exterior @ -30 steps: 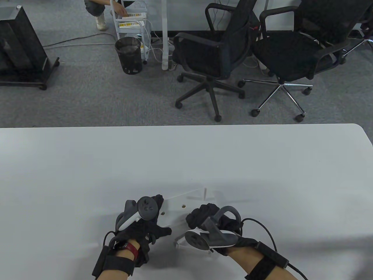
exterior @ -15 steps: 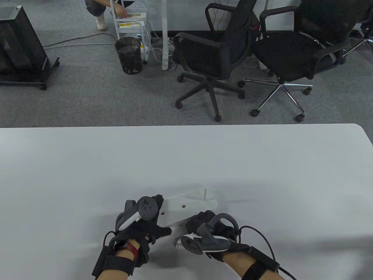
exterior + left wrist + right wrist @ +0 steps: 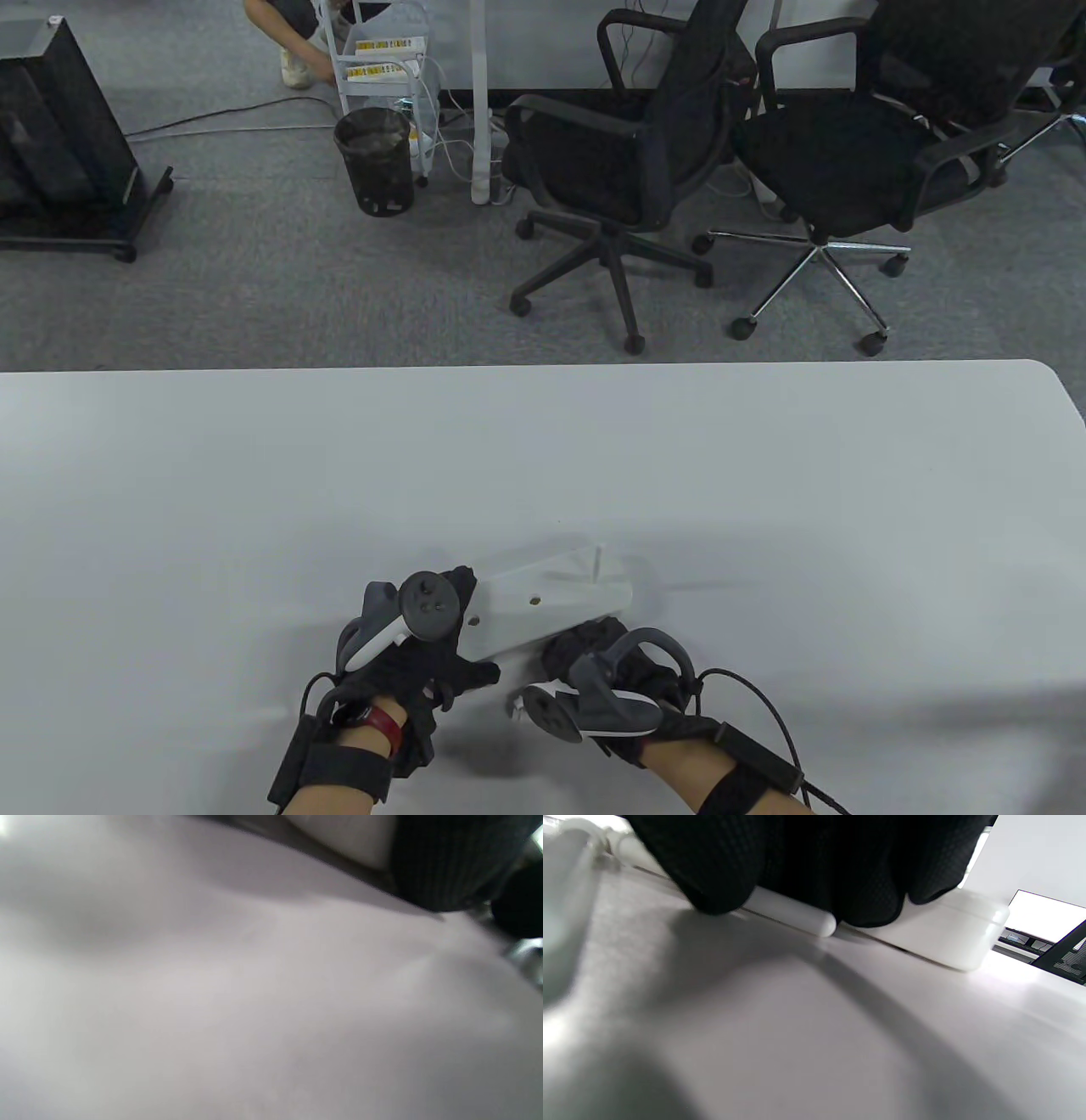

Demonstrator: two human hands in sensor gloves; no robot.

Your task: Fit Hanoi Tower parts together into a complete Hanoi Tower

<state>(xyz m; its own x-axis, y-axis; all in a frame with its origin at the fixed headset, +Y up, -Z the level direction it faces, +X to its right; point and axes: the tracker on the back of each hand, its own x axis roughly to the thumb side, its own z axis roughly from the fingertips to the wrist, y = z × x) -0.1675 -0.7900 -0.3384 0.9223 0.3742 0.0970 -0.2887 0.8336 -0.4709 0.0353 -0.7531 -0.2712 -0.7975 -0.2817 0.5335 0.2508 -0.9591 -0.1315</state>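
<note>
The white Hanoi Tower base point(image 3: 543, 607) lies flat on the table point(image 3: 764, 509). The left hand point(image 3: 416, 654) rests on its near-left end, grip unclear. At the base's near edge, the right hand point(image 3: 611, 671) curls its fingers point(image 3: 797, 866) over a white peg point(image 3: 793, 914).

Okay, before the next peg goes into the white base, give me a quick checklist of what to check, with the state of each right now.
1. Base steadied: ok, left hand rests on its near-left end.
2. First peg standing in the base: ok, upright at the far end.
3. Free holes visible: ok, two show on top.
4. Next peg in hand: cannot tell; right hand has fingers on it, peg lying on the table.
5. Peg aligned with a hole: not ok, it lies flat beside the base.
</note>
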